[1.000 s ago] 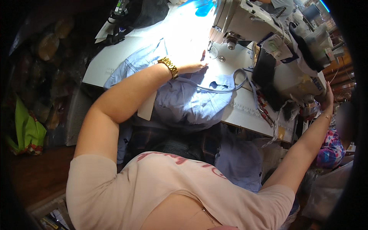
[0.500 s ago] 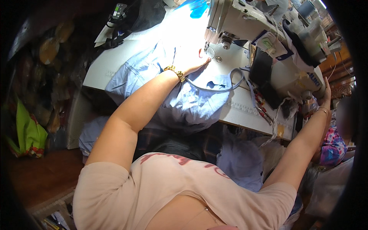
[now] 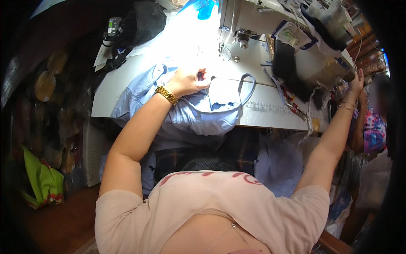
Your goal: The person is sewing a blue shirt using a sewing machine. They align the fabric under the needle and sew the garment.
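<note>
A light blue garment [image 3: 190, 114] lies across the white sewing table [image 3: 262, 112] and hangs over its near edge into my lap. My left hand [image 3: 188, 80], with a gold watch on the wrist, rests on the cloth in the bright lamp light and pinches it with a small dark thing between the fingers. The needle area of the white sewing machine [image 3: 262, 25] is just right of that hand. My right hand [image 3: 356, 82] reaches up to the machine's right end, its fingers on the side; what it grips is hidden.
A dark pouch [image 3: 292, 67] and cluttered small items sit on the machine's right side. A black bag [image 3: 146, 21] lies at the table's far left. A green bag [image 3: 42, 182] is on the floor at left. Another person in a patterned top [image 3: 374, 127] is at the right.
My left hand has slid along the blue cloth toward the needle. My head has shifted, so the table sits lower and more central. My right hand stays at the machine's right end.
</note>
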A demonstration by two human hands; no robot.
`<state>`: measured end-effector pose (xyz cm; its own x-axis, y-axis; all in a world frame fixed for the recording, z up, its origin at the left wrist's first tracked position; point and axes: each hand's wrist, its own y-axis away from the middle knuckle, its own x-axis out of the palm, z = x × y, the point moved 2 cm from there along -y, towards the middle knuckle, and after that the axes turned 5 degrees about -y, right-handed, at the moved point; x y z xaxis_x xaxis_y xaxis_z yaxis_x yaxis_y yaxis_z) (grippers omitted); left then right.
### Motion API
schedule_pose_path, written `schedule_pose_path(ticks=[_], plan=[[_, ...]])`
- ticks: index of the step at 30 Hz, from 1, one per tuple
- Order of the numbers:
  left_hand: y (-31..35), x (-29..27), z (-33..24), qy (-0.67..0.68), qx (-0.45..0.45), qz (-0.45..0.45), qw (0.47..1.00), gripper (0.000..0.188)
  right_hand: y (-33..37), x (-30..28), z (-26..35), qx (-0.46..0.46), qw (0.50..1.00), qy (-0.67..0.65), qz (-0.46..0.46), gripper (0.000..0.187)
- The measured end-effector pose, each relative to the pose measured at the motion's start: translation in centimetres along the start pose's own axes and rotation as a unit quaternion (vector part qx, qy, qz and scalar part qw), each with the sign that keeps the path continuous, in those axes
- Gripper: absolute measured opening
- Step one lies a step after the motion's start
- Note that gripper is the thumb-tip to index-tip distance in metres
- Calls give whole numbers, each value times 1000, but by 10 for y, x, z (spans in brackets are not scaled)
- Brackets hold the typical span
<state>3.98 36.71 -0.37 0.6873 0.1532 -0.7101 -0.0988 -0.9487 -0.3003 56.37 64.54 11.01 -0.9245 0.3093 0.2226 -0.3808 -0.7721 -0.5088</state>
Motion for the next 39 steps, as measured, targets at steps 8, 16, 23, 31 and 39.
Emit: schedule_pose_path(ticks=[8, 16, 23, 31, 39], plan=[[-7, 3, 11, 121, -60, 11, 991, 14, 215, 1, 22, 9, 931, 243, 273, 19], [-21, -2, 39, 318, -97, 148, 932, 17, 271, 19, 31, -56, 767, 535, 350, 31], [-29, -5, 39, 349, -122, 157, 916, 36, 270, 16, 27, -28, 829, 439, 347, 26], [-24, -11, 29, 348, -114, 146, 919, 46, 286, 65, 57, -201, 876, 351, 263, 16], [-24, -9, 25, 205, -56, 100, 972, 51, 358, 215, 43, -179, 793, 243, 530, 30]])
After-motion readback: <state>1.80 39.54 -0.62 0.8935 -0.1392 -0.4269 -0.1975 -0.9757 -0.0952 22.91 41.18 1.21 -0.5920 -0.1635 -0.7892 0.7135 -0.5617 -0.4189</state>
